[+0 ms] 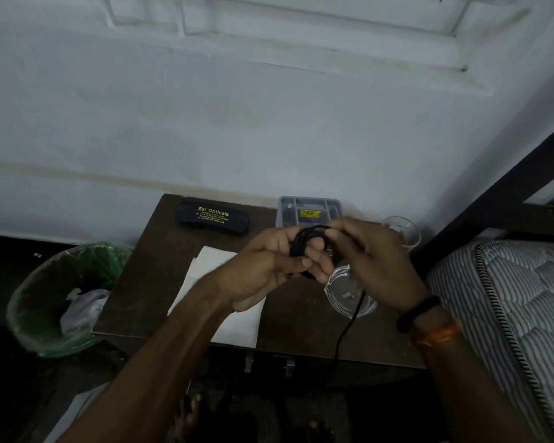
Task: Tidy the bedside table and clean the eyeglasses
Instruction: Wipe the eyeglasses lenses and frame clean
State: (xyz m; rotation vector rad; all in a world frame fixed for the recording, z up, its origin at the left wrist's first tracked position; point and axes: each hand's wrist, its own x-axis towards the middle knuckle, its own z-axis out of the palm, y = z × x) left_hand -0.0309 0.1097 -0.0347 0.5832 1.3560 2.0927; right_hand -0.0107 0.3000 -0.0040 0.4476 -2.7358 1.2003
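Far left of the fingers: green-lined bin point(53, 298) on the floor, crumpled waste inside. Left of the fingers, on the bedside table point(135, 302): black glasses case point(213, 220) at the back edge, white tissue point(216, 284) partly under the left wrist. Left hand point(264, 270): fingers curled round a coil of black cable point(304, 247). Right hand point(370, 265): fingertips pinch the same coil; a loose strand hangs below them. Behind the fingers: grey organiser tray point(307, 211). Under the right hand: clear lid point(349, 295). Right: glass point(403, 230), striped mattress point(509, 298).
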